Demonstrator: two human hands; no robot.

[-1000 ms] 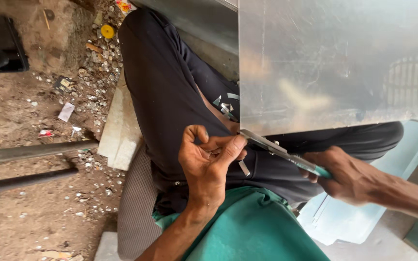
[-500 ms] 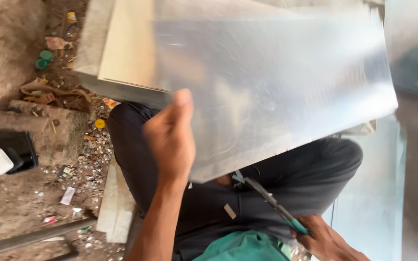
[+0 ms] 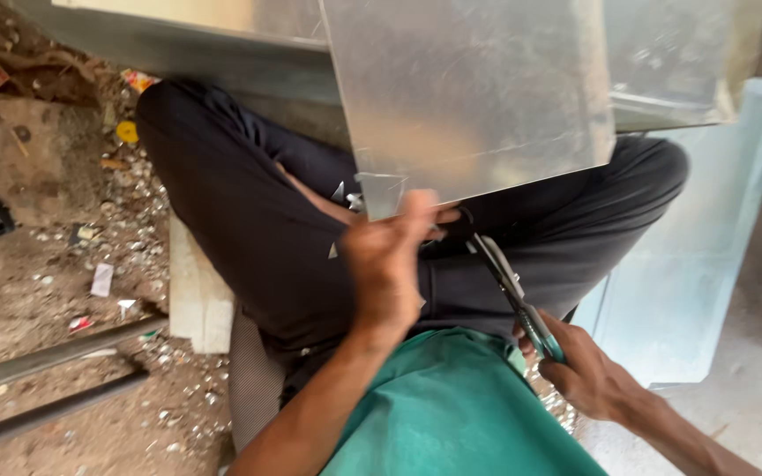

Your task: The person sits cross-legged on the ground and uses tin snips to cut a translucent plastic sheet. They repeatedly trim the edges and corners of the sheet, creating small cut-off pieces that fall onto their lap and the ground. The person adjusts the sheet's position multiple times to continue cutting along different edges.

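Galvanized sheet metal [image 3: 478, 88], dull silver and faintly mottled, was the biggest thing in view; it stood tilted over the seated person's lap, its lower edge crossing the dark trousers [image 3: 249, 211] from near the left knee toward the right. More metal panels [image 3: 681, 62] stood behind it, and a pale, bluish sheet [image 3: 707, 264] lay on the ground beside the right leg. The trousers filled the middle of the view, legs folded, with a green shirt [image 3: 451, 405] below them. To the left lay bare dirt ground [image 3: 37, 300] strewn with small scraps and litter, a pale wooden block [image 3: 191, 295] just beside the thigh, and two dark metal bars [image 3: 46, 383] running across the lower left corner.

The left hand [image 3: 390, 264] was at the sheet's lower edge, fingers closed around a narrow tab of metal [image 3: 381, 194] hanging down from that edge, thumb pressed against it. The right hand [image 3: 588, 375] sat lower, near the right hip, fingers clenched around the green handles of tin snips [image 3: 509, 282]. The snips ran diagonally up from that fist toward the sheet's edge, their blades meeting it just right of the left hand's fingertips. Whether the blades were parted or closed could not be told, as the tips were hidden behind the fingers. A few small metal offcuts [image 3: 339, 192] lay on the trousers beside the tab.
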